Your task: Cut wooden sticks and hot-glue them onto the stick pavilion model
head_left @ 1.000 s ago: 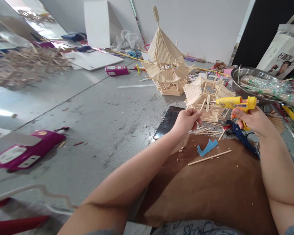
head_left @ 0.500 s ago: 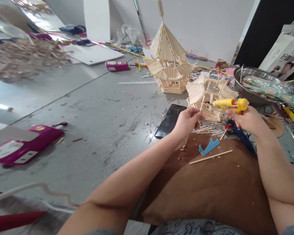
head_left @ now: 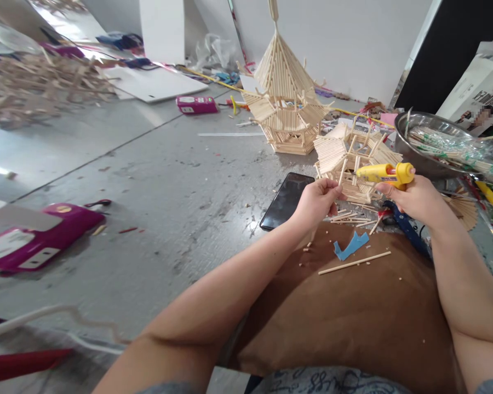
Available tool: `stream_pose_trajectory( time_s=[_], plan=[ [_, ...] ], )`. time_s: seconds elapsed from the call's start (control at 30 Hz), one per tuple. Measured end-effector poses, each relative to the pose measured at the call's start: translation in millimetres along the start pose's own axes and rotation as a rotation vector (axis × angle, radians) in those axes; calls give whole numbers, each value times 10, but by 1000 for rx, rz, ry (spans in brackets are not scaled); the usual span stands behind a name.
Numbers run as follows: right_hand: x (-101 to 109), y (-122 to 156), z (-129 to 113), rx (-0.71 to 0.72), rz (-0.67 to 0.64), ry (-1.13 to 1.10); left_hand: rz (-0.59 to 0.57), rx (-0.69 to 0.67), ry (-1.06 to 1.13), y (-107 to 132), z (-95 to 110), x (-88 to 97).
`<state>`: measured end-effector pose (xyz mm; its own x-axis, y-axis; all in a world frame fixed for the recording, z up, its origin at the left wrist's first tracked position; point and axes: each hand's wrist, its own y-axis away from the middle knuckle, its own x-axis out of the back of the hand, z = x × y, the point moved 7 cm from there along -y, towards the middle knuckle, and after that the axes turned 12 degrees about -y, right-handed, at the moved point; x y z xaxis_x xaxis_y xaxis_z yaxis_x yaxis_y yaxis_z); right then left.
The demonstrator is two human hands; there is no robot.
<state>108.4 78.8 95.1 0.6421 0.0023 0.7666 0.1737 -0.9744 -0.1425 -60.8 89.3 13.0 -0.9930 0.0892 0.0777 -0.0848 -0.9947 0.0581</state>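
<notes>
Pinched in the fingers of my left hand (head_left: pixel 318 202) is a short wooden stick (head_left: pixel 342 172), tilted upward. My right hand (head_left: pixel 421 200) is wrapped round a yellow glue gun (head_left: pixel 384 173), whose nozzle points left, close to the stick; whether they touch I cannot tell. Behind both hands stands a small pavilion model made of sticks (head_left: pixel 332 154), partly hidden by the glue gun. A taller stick pavilion with a pointed roof (head_left: pixel 285 71) is further back. Several loose sticks (head_left: pixel 347 217) lie below the glue gun.
A black phone (head_left: pixel 286 200) lies left of my left hand. On the brown cloth (head_left: pixel 353 317) are a blue scrap (head_left: pixel 351 246) and one stick (head_left: pixel 354 263). Blue-handled pliers (head_left: pixel 411 230) lie near my right wrist. A metal bowl (head_left: pixel 401 128) stands right; purple power strips (head_left: pixel 72 216) lie left.
The view has shifted slightly. Both hands keep nearly the same pose, with the stick and the glue gun still held close together.
</notes>
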Motion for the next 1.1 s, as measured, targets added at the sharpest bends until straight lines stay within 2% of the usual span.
stream_pose_trajectory(
  time_s=[0.73,0.93,1.1],
  plan=[
    [37,33,-26,-8,23,34,-4,-9,-39,16,10,-3],
    [167,50,74,-24,64,35,-9,14,-13,-2,-1,-13],
    [181,26,256,-62,70,-57,6,102,24,-27,-13,-44]
  ],
)
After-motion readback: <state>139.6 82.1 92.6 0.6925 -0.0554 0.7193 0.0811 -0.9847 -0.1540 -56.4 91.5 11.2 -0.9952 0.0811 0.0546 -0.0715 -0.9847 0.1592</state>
